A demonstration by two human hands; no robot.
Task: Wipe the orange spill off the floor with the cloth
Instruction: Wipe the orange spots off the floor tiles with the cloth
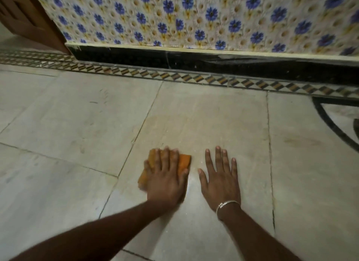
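Note:
An orange cloth (184, 161) lies flat on the pale stone floor, mostly covered by my left hand (166, 175), which presses down on it with fingers spread. My right hand (220, 175) rests flat on the floor just right of the cloth, fingers apart, holding nothing; a thin bracelet circles its wrist. A faint orange-tan smear of the spill (174, 124) shows on the tile beyond the cloth, reaching toward the tile joint on the left.
A floral-tiled wall (194, 18) with a black skirting (213, 64) runs across the back. A patterned border strip (174, 76) edges the floor. A wooden door frame (29, 18) stands at top left. A dark curved inlay (330, 122) marks the floor at right.

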